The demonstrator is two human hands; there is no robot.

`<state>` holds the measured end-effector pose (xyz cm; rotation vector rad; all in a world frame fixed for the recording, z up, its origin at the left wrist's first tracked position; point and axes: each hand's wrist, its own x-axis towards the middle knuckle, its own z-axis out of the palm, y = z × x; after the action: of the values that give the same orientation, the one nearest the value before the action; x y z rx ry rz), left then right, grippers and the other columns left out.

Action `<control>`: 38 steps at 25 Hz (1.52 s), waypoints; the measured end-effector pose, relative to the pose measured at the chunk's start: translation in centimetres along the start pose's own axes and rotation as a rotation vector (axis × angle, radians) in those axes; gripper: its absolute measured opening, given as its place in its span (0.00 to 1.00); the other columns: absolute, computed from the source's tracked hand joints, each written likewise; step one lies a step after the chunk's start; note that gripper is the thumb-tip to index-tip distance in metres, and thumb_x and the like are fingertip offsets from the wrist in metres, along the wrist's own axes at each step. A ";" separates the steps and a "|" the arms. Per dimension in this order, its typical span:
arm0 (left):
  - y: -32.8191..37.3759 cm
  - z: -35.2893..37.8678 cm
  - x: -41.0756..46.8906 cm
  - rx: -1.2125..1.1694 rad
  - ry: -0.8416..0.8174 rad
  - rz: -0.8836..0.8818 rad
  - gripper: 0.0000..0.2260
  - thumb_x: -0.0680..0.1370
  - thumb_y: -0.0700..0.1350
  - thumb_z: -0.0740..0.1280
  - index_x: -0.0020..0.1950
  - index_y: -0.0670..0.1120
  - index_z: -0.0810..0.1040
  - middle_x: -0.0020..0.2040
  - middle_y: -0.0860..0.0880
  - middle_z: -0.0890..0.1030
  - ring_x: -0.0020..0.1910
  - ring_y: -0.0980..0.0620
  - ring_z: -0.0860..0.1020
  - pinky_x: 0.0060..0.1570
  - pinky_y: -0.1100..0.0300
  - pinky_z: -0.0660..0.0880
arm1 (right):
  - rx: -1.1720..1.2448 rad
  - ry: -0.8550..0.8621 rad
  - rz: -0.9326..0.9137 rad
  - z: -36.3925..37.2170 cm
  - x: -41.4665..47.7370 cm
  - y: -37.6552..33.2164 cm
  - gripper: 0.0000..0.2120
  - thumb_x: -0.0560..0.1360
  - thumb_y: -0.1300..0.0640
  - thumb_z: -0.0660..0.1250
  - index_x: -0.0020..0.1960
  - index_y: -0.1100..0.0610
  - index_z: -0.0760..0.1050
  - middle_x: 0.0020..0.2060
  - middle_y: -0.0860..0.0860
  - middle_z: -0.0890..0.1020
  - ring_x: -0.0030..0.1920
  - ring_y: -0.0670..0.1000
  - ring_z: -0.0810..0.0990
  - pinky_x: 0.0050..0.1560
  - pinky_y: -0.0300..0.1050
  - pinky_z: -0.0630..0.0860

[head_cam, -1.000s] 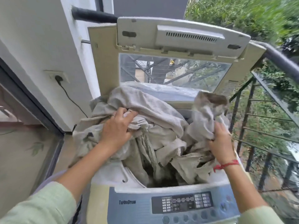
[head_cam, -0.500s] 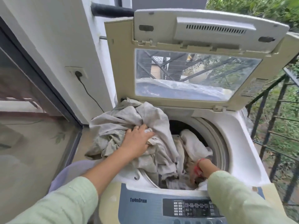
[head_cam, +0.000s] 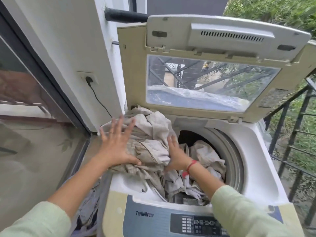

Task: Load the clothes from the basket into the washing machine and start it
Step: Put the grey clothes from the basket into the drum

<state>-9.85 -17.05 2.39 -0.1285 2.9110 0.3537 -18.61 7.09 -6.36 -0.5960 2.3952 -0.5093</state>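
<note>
A top-loading washing machine (head_cam: 253,170) stands open, its lid (head_cam: 222,40) raised upright. A large beige cloth (head_cam: 153,134) is heaped on the machine's left rim and trails down into the drum, where more of it lies crumpled. My left hand (head_cam: 118,144) has its fingers spread wide, with the thumb and palm on the heap's left side. My right hand (head_cam: 176,154), with a red thread at the wrist, presses flat against the heap's right side at the drum's edge. A lilac basket (head_cam: 85,218) with dark clothes stands low at the machine's left.
The control panel (head_cam: 196,223) runs along the machine's front edge. A white wall with a socket and black plug (head_cam: 89,79) is on the left, beside a glass sliding door. A black metal railing (head_cam: 294,134) borders the right, with greenery beyond.
My left hand has let go of the cloth and spread its fingers. My right hand has come up out of the drum onto the heap on the rim.
</note>
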 end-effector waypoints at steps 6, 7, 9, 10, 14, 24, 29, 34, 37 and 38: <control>1.4 0.8 -1.1 0.225 0.245 0.025 0.24 0.66 0.56 0.76 0.57 0.52 0.72 0.47 0.46 0.73 0.44 0.47 0.74 0.34 0.57 0.68 | -0.047 0.493 0.052 0.5 -1.7 -0.6 0.18 0.74 0.55 0.62 0.63 0.47 0.68 0.46 0.54 0.73 0.47 0.61 0.79 0.44 0.48 0.72; 3.0 1.2 -1.3 0.255 0.320 0.093 0.22 0.62 0.50 0.79 0.50 0.50 0.73 0.42 0.47 0.73 0.38 0.49 0.73 0.29 0.58 0.65 | -0.132 0.564 0.066 -1.9 -3.6 0.5 0.17 0.73 0.56 0.63 0.61 0.47 0.69 0.43 0.52 0.69 0.42 0.60 0.78 0.39 0.47 0.71; 7.0 2.0 -0.6 0.198 0.387 0.214 0.23 0.57 0.45 0.80 0.46 0.48 0.72 0.39 0.46 0.74 0.34 0.46 0.75 0.25 0.57 0.67 | -0.339 0.741 0.159 -6.7 -8.4 2.8 0.23 0.71 0.62 0.63 0.63 0.45 0.67 0.42 0.51 0.67 0.35 0.59 0.76 0.32 0.45 0.66; 9.3 2.2 0.5 0.157 0.395 0.256 0.23 0.57 0.45 0.79 0.46 0.48 0.72 0.40 0.45 0.75 0.34 0.45 0.76 0.26 0.56 0.70 | -0.427 0.821 0.238 -8.2 -10.7 3.9 0.28 0.70 0.65 0.62 0.66 0.45 0.65 0.43 0.53 0.68 0.33 0.58 0.74 0.31 0.45 0.64; 15.0 4.8 6.2 0.219 0.172 0.220 0.17 0.73 0.41 0.67 0.60 0.47 0.70 0.57 0.42 0.74 0.50 0.42 0.78 0.41 0.52 0.76 | -0.646 0.536 0.372 -7.3 -13.1 7.7 0.32 0.69 0.69 0.64 0.71 0.54 0.61 0.56 0.59 0.73 0.44 0.63 0.78 0.39 0.52 0.77; 14.1 6.9 10.5 0.650 -0.867 0.183 0.22 0.78 0.52 0.63 0.70 0.45 0.67 0.68 0.46 0.71 0.67 0.42 0.69 0.66 0.47 0.67 | -0.162 -0.110 0.330 -6.1 -4.9 7.1 0.17 0.75 0.60 0.62 0.63 0.55 0.73 0.55 0.54 0.80 0.47 0.53 0.81 0.48 0.44 0.78; 16.8 9.7 13.6 -0.264 -0.070 0.057 0.15 0.75 0.52 0.65 0.59 0.48 0.70 0.56 0.45 0.75 0.55 0.43 0.75 0.45 0.53 0.71 | -0.362 -0.217 0.430 -3.9 0.9 12.8 0.47 0.70 0.53 0.70 0.77 0.48 0.41 0.76 0.56 0.45 0.75 0.62 0.51 0.71 0.61 0.60; 13.7 19.9 9.0 0.339 -0.999 -0.335 0.46 0.73 0.51 0.71 0.77 0.50 0.40 0.76 0.39 0.45 0.73 0.32 0.51 0.67 0.37 0.62 | -0.407 -0.641 0.375 5.7 1.6 16.5 0.22 0.79 0.57 0.58 0.72 0.61 0.62 0.69 0.59 0.69 0.63 0.54 0.73 0.45 0.38 0.75; 12.2 23.5 9.1 0.326 -1.032 -0.399 0.42 0.77 0.45 0.66 0.77 0.48 0.36 0.76 0.35 0.41 0.72 0.30 0.51 0.67 0.37 0.60 | -0.216 -0.586 0.415 7.8 1.9 16.9 0.19 0.81 0.54 0.53 0.68 0.62 0.68 0.66 0.59 0.73 0.64 0.56 0.74 0.48 0.42 0.72; 11.7 24.5 10.2 0.246 -1.019 -0.477 0.49 0.73 0.46 0.71 0.76 0.50 0.33 0.75 0.36 0.38 0.73 0.30 0.51 0.67 0.35 0.60 | -0.209 -0.610 0.450 7.4 2.4 17.3 0.22 0.81 0.51 0.54 0.70 0.62 0.66 0.68 0.58 0.71 0.66 0.57 0.71 0.55 0.42 0.70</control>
<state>-16.36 -0.32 -20.39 -0.4401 1.8174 -0.0386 -20.57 18.53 -21.38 -0.2294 1.9098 0.1137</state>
